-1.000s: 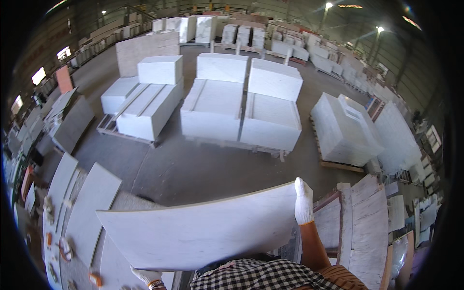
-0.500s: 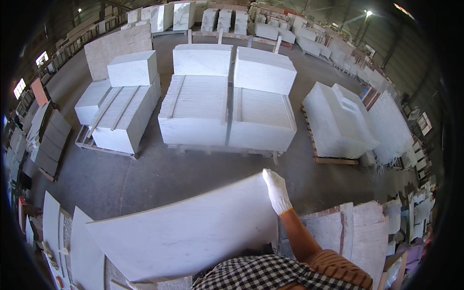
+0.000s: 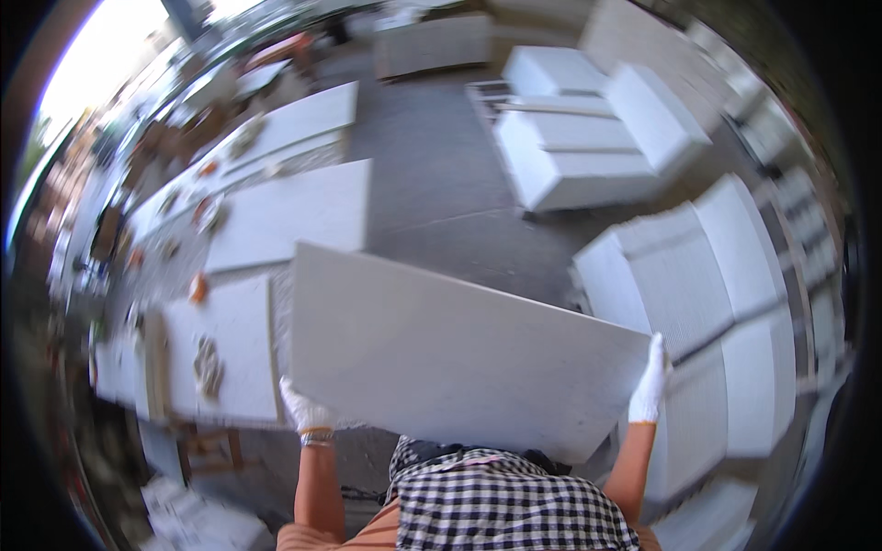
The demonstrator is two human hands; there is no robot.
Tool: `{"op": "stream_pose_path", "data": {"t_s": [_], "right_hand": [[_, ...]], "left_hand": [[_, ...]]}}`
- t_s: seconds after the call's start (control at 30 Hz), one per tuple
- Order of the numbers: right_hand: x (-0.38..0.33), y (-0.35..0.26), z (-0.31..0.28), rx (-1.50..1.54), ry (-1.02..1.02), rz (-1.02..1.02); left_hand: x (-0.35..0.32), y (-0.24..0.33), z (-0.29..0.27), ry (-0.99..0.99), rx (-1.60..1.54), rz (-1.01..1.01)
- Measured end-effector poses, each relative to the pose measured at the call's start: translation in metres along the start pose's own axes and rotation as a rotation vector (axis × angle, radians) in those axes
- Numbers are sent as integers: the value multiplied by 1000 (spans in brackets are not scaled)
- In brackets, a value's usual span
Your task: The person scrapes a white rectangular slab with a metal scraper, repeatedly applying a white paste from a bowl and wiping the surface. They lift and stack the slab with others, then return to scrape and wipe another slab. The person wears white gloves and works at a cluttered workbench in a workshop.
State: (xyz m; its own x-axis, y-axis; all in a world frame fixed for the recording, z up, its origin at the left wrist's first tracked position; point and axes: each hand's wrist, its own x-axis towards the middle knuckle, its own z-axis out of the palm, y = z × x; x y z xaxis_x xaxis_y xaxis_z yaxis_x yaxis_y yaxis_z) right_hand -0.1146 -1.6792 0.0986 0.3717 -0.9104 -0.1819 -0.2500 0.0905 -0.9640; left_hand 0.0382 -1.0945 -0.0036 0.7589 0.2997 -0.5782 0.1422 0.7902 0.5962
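My left gloved hand (image 3: 305,404) gripping the left edge of 1 white stone slab (image 3: 459,354), my right gloved hand (image 3: 650,384) gripping its right edge, slab tilted before my checked garment (image 3: 501,500), flat-lying pale slabs (image 3: 289,216) to the left, slab stacks (image 3: 680,275) to the right.

Head cam, wide fisheye, L of pair, looks steeply down & fwd over wearer's checked garment (image 3: 510,505); L hand (image 3: 303,404) & R hand (image 3: 650,381) nr, slab (image 3: 459,354) close mid-view; worktop (image 3: 317,157) off L, its rt edge short of centre, floor (image 3: 423,188) farther out
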Motion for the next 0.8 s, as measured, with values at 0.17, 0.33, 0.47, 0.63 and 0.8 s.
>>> {"op": "stream_pose_path", "data": {"t_s": [0.17, 0.33, 0.47, 0.63, 0.8], "right_hand": [[86, -18, 54, 3, -133, -52], [172, -37, 133, 24, -158, -25], [244, -54, 192, -70, -240, 76], [313, -43, 229, -213, -150, 14], [385, -12, 269, -272, -192, 91]], "left_hand": [[-4, -45, 42, 7, -254, -18], [44, -83, 110, 44, -280, -48], [98, -113, 165, 139, -210, -91], [124, -159, 199, 254, -265, -195], [138, -188, 224, 293, -218, -165]]}}
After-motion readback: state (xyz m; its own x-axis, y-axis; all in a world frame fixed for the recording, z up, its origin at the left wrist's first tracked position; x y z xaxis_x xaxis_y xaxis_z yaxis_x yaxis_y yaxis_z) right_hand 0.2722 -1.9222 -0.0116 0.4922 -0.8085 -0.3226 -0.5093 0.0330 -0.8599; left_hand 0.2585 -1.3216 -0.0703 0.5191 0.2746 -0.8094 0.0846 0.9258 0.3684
